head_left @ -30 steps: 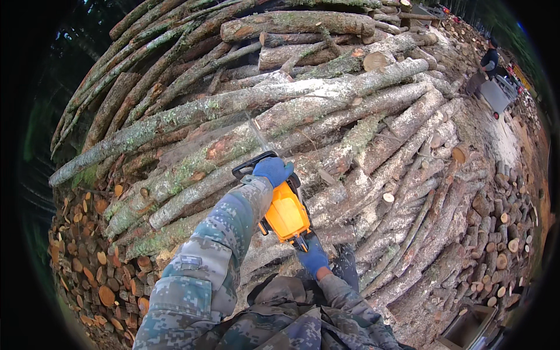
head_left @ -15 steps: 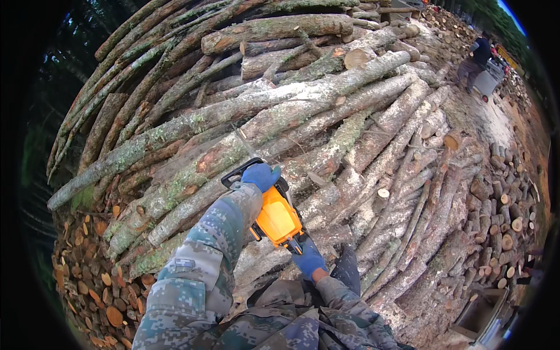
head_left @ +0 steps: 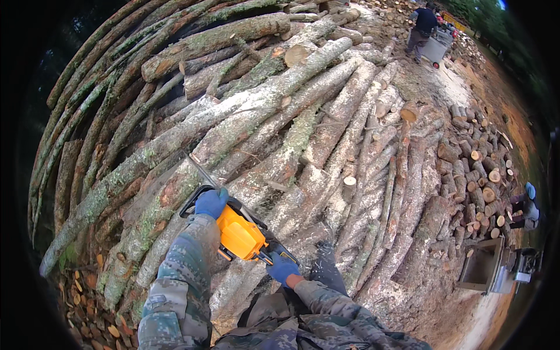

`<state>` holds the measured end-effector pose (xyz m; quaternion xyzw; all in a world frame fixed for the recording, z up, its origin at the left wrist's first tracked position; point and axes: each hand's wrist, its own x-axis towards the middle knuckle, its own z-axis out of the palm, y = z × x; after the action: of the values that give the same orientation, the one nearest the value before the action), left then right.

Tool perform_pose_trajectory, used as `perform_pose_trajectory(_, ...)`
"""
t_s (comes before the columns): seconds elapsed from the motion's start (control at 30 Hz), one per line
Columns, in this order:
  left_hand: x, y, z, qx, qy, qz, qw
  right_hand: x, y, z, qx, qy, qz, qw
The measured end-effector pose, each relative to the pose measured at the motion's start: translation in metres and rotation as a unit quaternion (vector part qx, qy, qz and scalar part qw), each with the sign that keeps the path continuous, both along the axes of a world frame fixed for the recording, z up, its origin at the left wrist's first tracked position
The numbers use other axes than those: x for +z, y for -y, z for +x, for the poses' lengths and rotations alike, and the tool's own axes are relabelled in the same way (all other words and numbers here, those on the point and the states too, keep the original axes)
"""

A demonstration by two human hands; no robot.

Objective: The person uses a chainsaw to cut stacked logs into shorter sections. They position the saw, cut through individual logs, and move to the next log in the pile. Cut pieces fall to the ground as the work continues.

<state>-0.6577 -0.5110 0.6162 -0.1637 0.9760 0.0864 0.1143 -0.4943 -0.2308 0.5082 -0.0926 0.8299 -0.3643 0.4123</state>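
I hold a chainsaw [head_left: 240, 234] with an orange body out in front of me, above the log pile. My left hand [head_left: 211, 202], in a blue glove, is closed round its front handle, behind the black hand guard [head_left: 192, 198]. On the rear handle my right hand [head_left: 283, 269], also blue-gloved, is closed; its fingertips are partly hidden. The guide bar [head_left: 205, 174] points away and to the left, its tip over or against a mossy log [head_left: 137, 236]; I cannot tell if they touch. A long lichen-covered log [head_left: 149, 153] lies just beyond the tip.
Sawdust-dusted logs [head_left: 344, 131] are heaped around my legs. Short cut rounds [head_left: 484, 195] are stacked at right, more rounds [head_left: 87, 303] at lower left. A person [head_left: 421, 29] stands by a grey cart [head_left: 436, 48]; another person [head_left: 528, 207] is near an open box [head_left: 481, 265].
My view has turned right, so the pile appears shifted left. The chainsaw has come slightly nearer to me, and more of its bar shows. Both hands keep their hold.
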Motion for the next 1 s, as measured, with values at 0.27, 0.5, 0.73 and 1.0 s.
perform_pose_trajectory(0.27, 0.006, 0.002, -0.01, 0.01, 0.022, 0.011, 1.0, -0.015, 0.011, -0.006, -0.009, 0.003, 0.015, 1.0)
perform_pose_trajectory(0.5, 0.003, 0.005, -0.021, 0.02, 0.024, 0.006, 0.999, -0.013, 0.014, -0.017, -0.01, -0.013, 0.017, 1.0)
perform_pose_trajectory(0.73, -0.011, 0.011, -0.022, 0.027, 0.006, 0.001, 1.0, -0.026, 0.017, -0.022, -0.014, -0.029, 0.006, 0.999)
perform_pose_trajectory(1.0, -0.019, 0.021, -0.036, 0.028, 0.007, -0.014, 0.999, -0.042, 0.032, -0.035, 0.008, -0.011, 0.011, 1.0)
